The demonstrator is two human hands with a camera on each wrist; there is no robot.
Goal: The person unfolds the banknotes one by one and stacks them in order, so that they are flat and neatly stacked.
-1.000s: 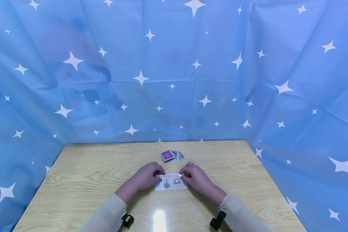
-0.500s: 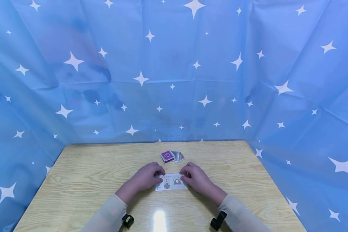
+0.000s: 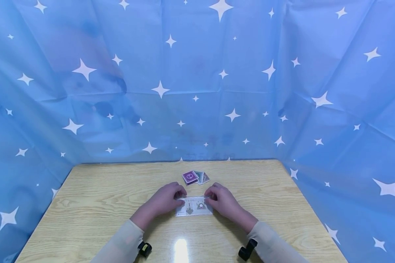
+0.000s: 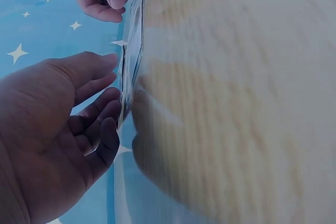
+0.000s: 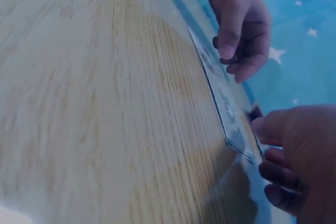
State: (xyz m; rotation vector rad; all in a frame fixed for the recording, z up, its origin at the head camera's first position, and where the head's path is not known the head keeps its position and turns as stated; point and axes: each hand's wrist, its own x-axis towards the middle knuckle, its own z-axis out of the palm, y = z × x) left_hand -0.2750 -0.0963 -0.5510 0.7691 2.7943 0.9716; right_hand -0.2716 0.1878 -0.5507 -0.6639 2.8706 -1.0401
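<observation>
Head view, largest to smallest?
— Starred blue backdrop [image 3: 197,65], beyond printed strip [image 3: 194,210]. Wooden table [image 3: 102,204], beneath strip.
— Grips?
— Left hand [image 3: 168,198] at strip's left end, right hand [image 3: 224,201] at its right end, fingers bent on both. Pinching or merely touching strip: cannot tell.
— Strip itself?
— Between both hands. Small cards [image 3: 190,176] near, beyond strip's far edge.

Cards [image 3: 192,176] on table [image 3: 250,179] behind strip [image 3: 194,209]

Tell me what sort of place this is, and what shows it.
Probably an improvised indoor recording booth: a blue star-patterned cloth hangs behind and beside a wood-grain table, and a small black device sits at each wrist.
</observation>
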